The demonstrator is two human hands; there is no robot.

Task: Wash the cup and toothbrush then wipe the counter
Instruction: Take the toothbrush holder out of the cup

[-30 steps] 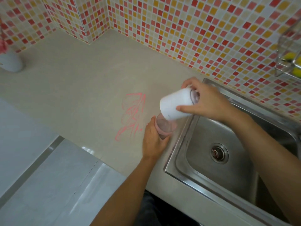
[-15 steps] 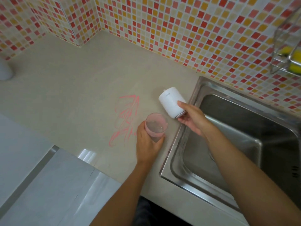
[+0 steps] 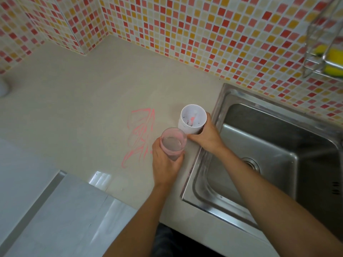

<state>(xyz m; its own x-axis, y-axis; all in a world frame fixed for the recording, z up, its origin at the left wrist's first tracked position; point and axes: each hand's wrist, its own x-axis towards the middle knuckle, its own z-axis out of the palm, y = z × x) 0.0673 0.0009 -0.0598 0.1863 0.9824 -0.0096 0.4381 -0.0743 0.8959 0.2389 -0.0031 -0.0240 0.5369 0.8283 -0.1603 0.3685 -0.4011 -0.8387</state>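
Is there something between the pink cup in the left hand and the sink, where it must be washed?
Yes. The white cup, upright on the counter and held by the right hand, stands just beyond the pink cup, beside the sink rim. The right forearm also crosses the basin's near edge.

**Around the sink: tiles, rack and scribble**

A mosaic tile wall (image 3: 185, 34) in red, orange, yellow and cream runs behind the surface and turns a corner at the upper left. A stainless steel sink (image 3: 278, 145) sits at the right, its round drain (image 3: 250, 165) partly visible. High on the right wall hangs a wire rack (image 3: 315, 58) holding a yellow sponge (image 3: 334, 54). A pink scribble (image 3: 139, 134) marks the beige top. At the far left edge stands a white rounded object (image 3: 2, 89), mostly cut off. A grey glossy panel (image 3: 65, 210) fills the lower left.
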